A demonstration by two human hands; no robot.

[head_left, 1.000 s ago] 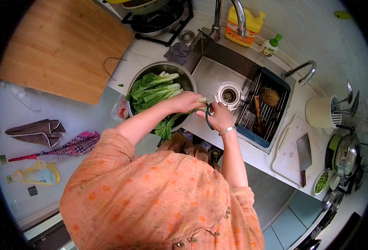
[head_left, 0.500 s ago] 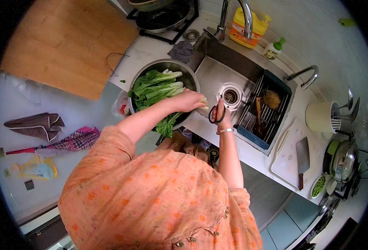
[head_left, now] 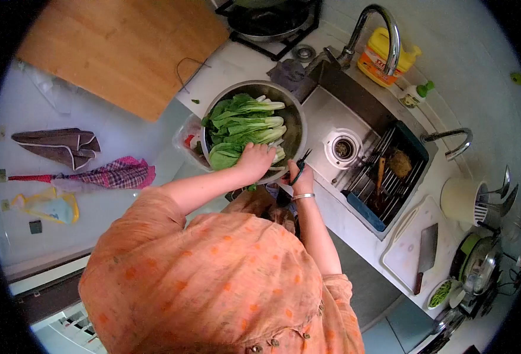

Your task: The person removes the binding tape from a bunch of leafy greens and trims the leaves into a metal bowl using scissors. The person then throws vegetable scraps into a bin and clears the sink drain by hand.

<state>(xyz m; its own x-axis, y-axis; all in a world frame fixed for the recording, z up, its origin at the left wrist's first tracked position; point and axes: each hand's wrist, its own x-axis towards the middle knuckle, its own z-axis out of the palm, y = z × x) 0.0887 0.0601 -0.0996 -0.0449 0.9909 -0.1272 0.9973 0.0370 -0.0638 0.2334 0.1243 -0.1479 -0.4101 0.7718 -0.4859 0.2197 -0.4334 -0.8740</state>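
A steel bowl [head_left: 300,112] on the counter's edge holds several heads of bok choy [head_left: 243,127], green leaves to the left and pale stems to the right. My left hand [head_left: 256,162] is down inside the near side of the bowl, its fingers bent over a bok choy there; the fingertips are partly hidden. My right hand [head_left: 302,178] grips a pair of black-handled scissors [head_left: 299,167] just beyond the bowl's right rim. The blades point up toward the bowl and the sink.
Right of the bowl lies a steel sink [head_left: 331,112] with a drain and a rack [head_left: 381,183] holding a brush [head_left: 397,164]. A cleaver [head_left: 428,248] rests on a white cutting board [head_left: 405,253]. A faucet [head_left: 395,44] arches over the back. A wooden board [head_left: 125,53] is at the upper left.
My left hand has moved from above the bowl's right rim, where it held a bok choy stem end, back into the bowl. The scissors have turned in my right hand. The view has shifted.
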